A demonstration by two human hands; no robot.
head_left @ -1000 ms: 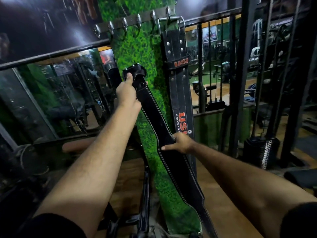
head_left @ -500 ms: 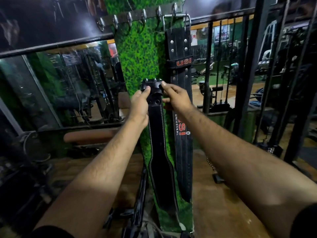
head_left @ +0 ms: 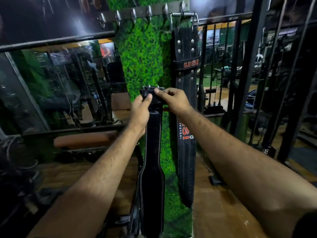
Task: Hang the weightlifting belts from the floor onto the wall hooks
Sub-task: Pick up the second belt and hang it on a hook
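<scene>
Left hand (head_left: pixel 139 111) and right hand (head_left: pixel 173 102) pinching black belt (head_left: pixel 152 152) at buckle (head_left: pixel 152 88); belt's lower end cut off.

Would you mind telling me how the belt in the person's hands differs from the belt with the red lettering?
The held belt is gripped at its buckle end by the left hand and right hand, well below the hooks; the lettered belt already hangs by its buckle from the hook rail. The held belt is plain with pale edge stitching; the lettered belt carries red USI marks and rivets. Both are black, and both hang straight down against the green wall.
</scene>
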